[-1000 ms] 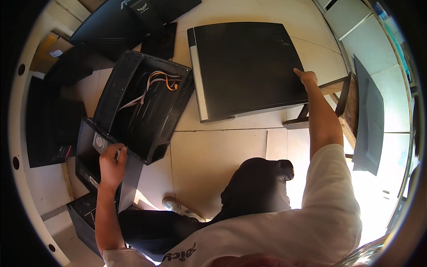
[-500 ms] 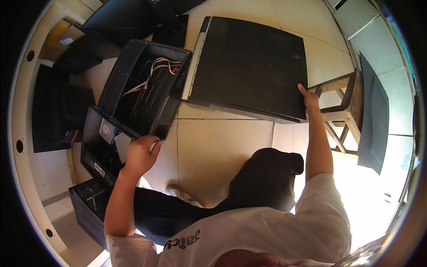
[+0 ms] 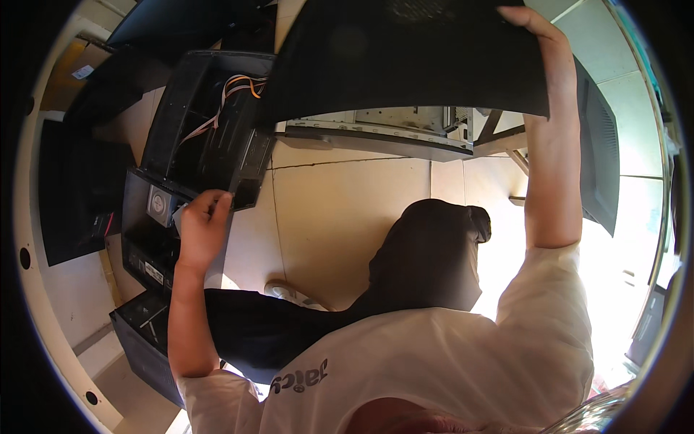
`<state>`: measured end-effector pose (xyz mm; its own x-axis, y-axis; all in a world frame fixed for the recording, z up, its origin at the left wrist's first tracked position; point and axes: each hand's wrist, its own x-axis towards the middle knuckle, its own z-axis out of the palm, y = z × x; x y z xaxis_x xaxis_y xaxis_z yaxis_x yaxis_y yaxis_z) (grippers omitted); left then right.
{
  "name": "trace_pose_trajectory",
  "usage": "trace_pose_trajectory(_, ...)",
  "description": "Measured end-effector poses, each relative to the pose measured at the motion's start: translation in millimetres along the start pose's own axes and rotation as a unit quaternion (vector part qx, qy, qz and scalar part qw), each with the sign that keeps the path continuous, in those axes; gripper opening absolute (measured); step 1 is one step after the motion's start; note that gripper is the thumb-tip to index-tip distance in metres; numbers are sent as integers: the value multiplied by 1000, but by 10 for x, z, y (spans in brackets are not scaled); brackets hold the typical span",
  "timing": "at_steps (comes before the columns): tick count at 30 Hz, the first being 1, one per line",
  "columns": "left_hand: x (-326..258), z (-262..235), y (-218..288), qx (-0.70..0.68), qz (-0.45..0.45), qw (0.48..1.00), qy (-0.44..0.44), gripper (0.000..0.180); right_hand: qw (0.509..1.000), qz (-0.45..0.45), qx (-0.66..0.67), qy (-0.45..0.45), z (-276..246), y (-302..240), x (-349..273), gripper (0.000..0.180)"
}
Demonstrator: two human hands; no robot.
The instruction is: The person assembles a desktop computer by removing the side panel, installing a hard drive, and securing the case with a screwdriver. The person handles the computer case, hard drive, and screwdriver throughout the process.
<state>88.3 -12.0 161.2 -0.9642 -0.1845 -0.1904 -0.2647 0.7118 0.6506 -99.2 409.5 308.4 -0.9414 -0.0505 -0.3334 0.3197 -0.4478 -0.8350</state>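
Note:
A black computer side panel (image 3: pixel 412 65) is raised and tilted above the far middle, with my right hand (image 3: pixel 541 27) closed round its right edge. Beneath it, part of the opened computer case (image 3: pixel 379 139) shows, its metal frame and inside exposed; the panel hides the rest. On the left is a black hollow computer front cover (image 3: pixel 173 123) with loose orange and grey wires (image 3: pixel 238 85) inside. My left hand (image 3: pixel 204 224) is closed on its near lower edge.
A wooden stool (image 3: pixel 506 137) stands behind the opened case, partly hidden. A dark grey panel (image 3: pixel 598 152) leans at the right. More black case parts (image 3: pixel 148 249), a monitor (image 3: pixel 83 184) and a cardboard box (image 3: pixel 65 76) crowd the left side. Tiled floor (image 3: pixel 340 202) lies before my legs.
My right hand has lifted the side panel up off the case and away, baring the metal inside. The left hand keeps its grip on the front cover.

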Motion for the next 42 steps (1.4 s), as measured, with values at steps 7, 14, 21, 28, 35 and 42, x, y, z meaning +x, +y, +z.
trace_pose_trajectory(7,34,-483,-232,-129,-51,986,92,32,975,100,113,-162,863,1256,314,23)
trace_pose_trajectory(14,-735,-1113,-1141,-247,-164,928,225,21,953,233,55,-187,1409,2649,734,37)
trace_pose_trajectory(21,-1424,-1247,-2799,26,-329,897,294,29,914,247,-250,-202,1177,3027,674,45)
trace_pose_trajectory(28,-208,-653,-3960,129,-368,921,16,67,894,252,-319,-188,1270,2801,593,38)
trace_pose_trajectory(35,-43,-457,-4705,-52,-434,899,-26,90,882,260,-375,-117,982,2697,316,39)
trace_pose_trajectory(42,124,-277,-4582,-317,-451,833,-36,94,842,260,-465,-92,1018,2660,388,36)
